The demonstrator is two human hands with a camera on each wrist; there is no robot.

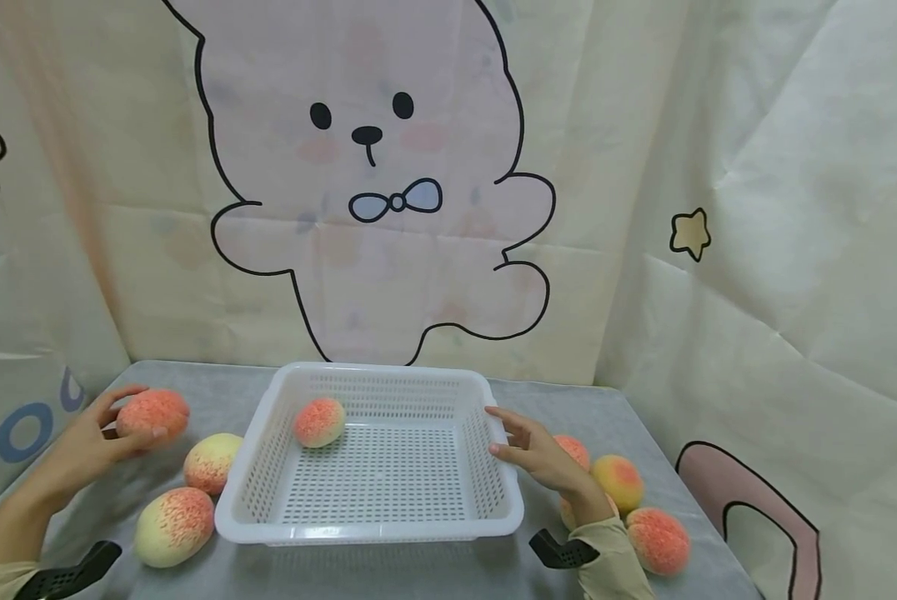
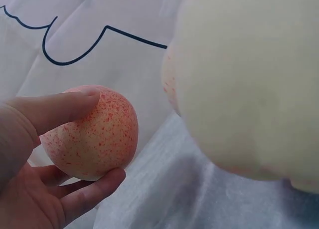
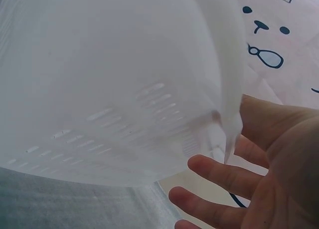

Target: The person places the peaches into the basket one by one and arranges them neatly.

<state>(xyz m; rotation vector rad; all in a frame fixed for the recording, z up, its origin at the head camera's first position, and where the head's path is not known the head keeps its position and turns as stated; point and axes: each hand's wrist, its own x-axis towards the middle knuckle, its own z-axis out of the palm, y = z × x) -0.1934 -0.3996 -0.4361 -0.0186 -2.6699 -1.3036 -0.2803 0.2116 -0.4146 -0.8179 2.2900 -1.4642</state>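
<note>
On the left side of the table, my left hand grips a reddish-orange peach. The left wrist view shows the thumb across the top of that peach and fingers beneath it. A white perforated plastic basket stands in the middle of the table, with one pink-and-yellow peach at its back left. My right hand holds the basket's right rim. Seen from the right wrist, the thumb goes behind the rim and the other fingers spread below it.
Two yellow-and-red peaches, one behind and one in front, lie left of the basket. Several more peaches sit by the right forearm, among them an orange-yellow one and a red one. A printed cloth backdrop rises behind the table.
</note>
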